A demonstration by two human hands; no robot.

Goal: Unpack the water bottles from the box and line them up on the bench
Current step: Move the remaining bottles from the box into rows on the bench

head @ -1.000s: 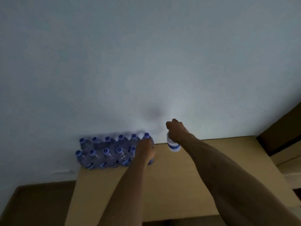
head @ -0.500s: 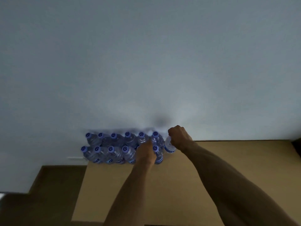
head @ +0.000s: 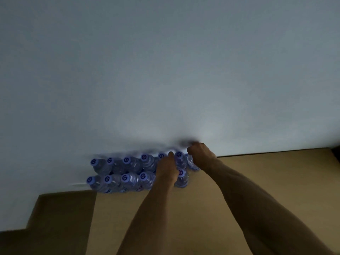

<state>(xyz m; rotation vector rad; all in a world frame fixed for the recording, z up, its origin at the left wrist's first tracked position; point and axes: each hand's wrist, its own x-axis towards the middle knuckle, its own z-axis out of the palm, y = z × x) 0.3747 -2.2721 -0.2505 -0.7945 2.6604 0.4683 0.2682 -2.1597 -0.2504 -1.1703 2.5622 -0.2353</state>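
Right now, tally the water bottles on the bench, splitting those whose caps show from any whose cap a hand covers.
Water bottles with blue caps showing: 11
Water bottle gripped at the top by the right hand, cap hidden: 1
Total: 12 seen on the bench; the left hand may hide one more.

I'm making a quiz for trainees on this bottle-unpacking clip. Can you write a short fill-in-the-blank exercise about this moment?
1. The water bottles stand on the bench in ____ rows.
2. The rows stand against the ____ behind the bench.
3. The right hand grips a bottle at the ____ end of the back row.
4. Each bottle cap is coloured ____.

Missing words: two; wall; right; blue
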